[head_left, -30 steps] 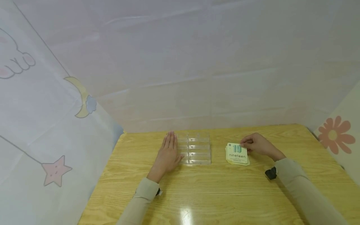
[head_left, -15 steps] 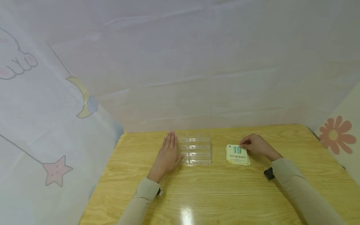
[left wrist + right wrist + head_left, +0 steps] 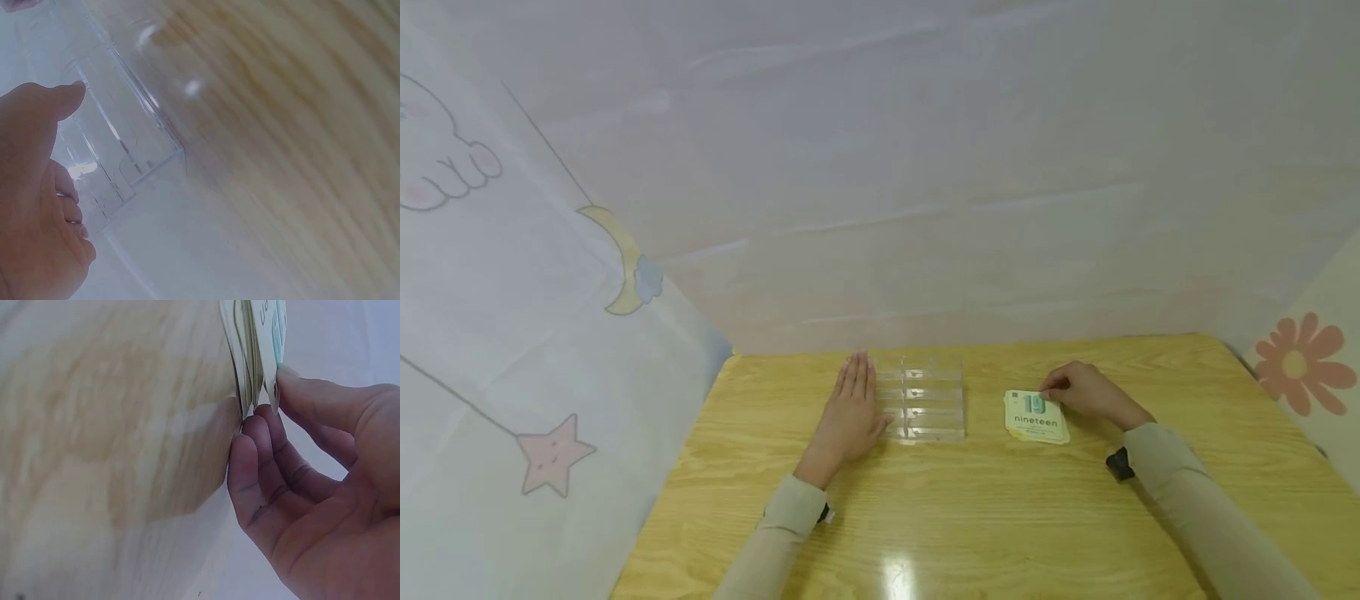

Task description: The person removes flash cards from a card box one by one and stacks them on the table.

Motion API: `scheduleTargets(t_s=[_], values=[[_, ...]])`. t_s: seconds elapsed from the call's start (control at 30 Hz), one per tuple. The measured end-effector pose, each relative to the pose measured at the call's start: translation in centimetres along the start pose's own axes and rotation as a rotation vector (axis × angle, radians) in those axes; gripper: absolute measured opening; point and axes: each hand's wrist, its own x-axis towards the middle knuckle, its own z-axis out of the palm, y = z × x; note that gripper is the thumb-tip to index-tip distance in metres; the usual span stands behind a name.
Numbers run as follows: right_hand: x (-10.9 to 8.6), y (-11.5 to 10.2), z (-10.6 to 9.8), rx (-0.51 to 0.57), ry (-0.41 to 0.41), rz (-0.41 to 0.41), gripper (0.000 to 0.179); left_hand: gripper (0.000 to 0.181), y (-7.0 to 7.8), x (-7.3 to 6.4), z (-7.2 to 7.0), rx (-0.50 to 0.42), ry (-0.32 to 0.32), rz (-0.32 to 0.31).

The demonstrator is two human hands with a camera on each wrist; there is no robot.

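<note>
A clear plastic tray (image 3: 934,400) with two columns of compartments stands near the table's back edge. My left hand (image 3: 848,421) rests along its left side with fingers straight and thumb spread over it; the same tray (image 3: 119,119) shows beside the thumb in the left wrist view. To the right lies a small stack of pale cards (image 3: 240,356). Its top card (image 3: 1036,421) reads "19 nineteen". My right hand (image 3: 1084,393) pinches that card at its upper right corner. In the right wrist view, the thumb (image 3: 312,394) lies on its face, and the corner stands slightly apart from the cards beneath.
The wooden table (image 3: 955,517) meets a pale cloth wall (image 3: 962,208) just behind the tray. Printed cloth with a moon (image 3: 617,258) and a star (image 3: 553,454) hangs at the left. A flower print (image 3: 1300,362) is on the right side.
The top card's upper edge sits slightly lower, and the right hand has moved a little with it. The left hand stays on the tray, and the head view has shifted slightly.
</note>
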Motion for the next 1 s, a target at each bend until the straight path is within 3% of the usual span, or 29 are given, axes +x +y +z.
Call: scheduleTargets(t_s=[0.33,0.63,0.83,1.0], values=[[-0.03,-0.04,0.20,0.013,-0.002,0.036,0.017,0.095,0.14,0.01,-0.28,-0.021,-0.026,-0.003],[0.08,-0.37,0.16,0.000,0.011,-0.005,0.018,0.096,0.13,0.01,-0.30,-0.005,-0.022,-0.012],[-0.07,-0.30,-0.12,0.001,0.022,0.011,0.021,0.095,0.08,0.02,-0.32,0.012,-0.011,-0.004],[-0.60,-0.53,-0.71,0.013,0.045,0.012,0.027,0.094,0.04,-0.06,-0.56,-0.039,-0.032,-0.008]])
